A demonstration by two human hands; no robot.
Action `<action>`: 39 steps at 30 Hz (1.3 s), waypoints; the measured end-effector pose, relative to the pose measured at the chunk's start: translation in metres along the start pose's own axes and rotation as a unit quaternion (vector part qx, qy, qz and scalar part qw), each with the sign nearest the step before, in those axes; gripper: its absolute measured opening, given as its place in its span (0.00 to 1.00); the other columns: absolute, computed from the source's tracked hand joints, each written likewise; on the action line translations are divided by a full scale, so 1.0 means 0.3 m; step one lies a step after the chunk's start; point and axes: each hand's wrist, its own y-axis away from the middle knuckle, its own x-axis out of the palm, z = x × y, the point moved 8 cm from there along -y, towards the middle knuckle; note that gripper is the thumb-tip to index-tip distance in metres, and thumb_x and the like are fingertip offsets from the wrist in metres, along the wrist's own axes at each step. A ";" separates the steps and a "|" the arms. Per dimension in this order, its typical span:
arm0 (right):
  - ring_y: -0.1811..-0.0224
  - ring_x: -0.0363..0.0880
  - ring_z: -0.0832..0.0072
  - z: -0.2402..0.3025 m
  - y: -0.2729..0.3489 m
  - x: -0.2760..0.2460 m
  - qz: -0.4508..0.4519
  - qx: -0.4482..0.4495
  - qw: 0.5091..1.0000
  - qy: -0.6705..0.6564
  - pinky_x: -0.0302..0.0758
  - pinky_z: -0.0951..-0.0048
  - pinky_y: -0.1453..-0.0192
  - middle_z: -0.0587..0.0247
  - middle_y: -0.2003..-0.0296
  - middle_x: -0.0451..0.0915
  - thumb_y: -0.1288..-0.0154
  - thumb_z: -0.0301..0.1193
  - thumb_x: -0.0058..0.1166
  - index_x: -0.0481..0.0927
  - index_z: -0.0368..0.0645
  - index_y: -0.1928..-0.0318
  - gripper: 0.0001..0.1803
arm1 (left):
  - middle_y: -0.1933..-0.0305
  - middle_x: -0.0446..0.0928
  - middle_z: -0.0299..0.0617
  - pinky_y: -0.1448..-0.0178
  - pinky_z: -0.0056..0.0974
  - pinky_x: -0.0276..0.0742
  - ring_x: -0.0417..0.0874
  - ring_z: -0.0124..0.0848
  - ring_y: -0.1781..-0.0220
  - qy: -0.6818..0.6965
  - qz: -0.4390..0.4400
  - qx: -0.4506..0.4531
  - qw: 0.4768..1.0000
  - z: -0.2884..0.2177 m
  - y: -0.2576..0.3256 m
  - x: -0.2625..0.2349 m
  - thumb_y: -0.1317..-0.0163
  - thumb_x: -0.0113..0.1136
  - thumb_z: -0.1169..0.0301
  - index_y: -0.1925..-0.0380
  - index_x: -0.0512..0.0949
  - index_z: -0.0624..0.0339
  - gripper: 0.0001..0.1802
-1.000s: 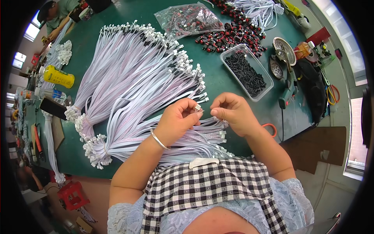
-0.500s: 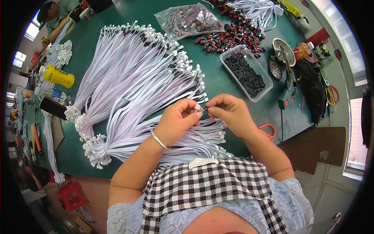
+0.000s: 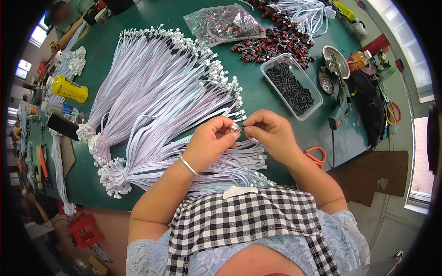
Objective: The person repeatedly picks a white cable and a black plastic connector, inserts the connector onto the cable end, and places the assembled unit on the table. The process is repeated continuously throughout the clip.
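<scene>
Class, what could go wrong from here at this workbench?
The small white connector pinched in the left hand could slip and get lost among the white cables nearby.

The open clear tub of black pieces, beyond the right hand, might spill if knocked.

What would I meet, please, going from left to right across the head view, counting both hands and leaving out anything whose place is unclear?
Yellow bottle → left hand → right hand → orange handle loop → green handheld tool → orange-handled scissors.
</scene>
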 end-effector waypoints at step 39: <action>0.69 0.71 0.85 0.001 -0.017 0.040 0.039 -0.007 0.997 0.066 0.71 0.81 0.64 0.69 0.69 0.72 0.44 0.20 0.58 0.72 0.39 0.50 0.20 | 0.68 0.81 0.39 0.62 0.27 0.77 0.80 0.22 0.68 -0.236 -0.086 0.119 0.961 -0.112 0.029 -0.014 0.48 0.62 0.80 0.64 0.79 0.65 0.09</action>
